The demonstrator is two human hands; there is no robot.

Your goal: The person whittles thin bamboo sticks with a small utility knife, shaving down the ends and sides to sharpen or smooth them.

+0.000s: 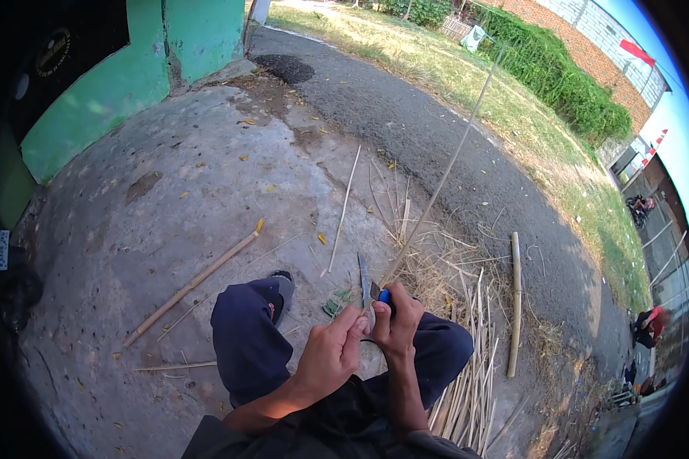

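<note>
My left hand (331,348) is closed in a pinch just above my lap, beside my right hand. A long thin bamboo strip (445,172) rises from between the hands and slants away to the far right; its near end is hidden by my fingers. My right hand (398,317) is wrapped round a blue-handled knife (385,296), whose short dark blade lies close to the strip and the left fingertips. Just beyond the hands a long grey blade (364,275) lies on the ground, its near end hidden behind them.
Right of my knee lies a pile of split bamboo strips (473,367), with pale shavings (432,271) beyond it. A thick bamboo pole (515,306) lies farther right, another pole (195,287) on the left. A green wall (99,99) stands far left; a person in red (651,327) is far right.
</note>
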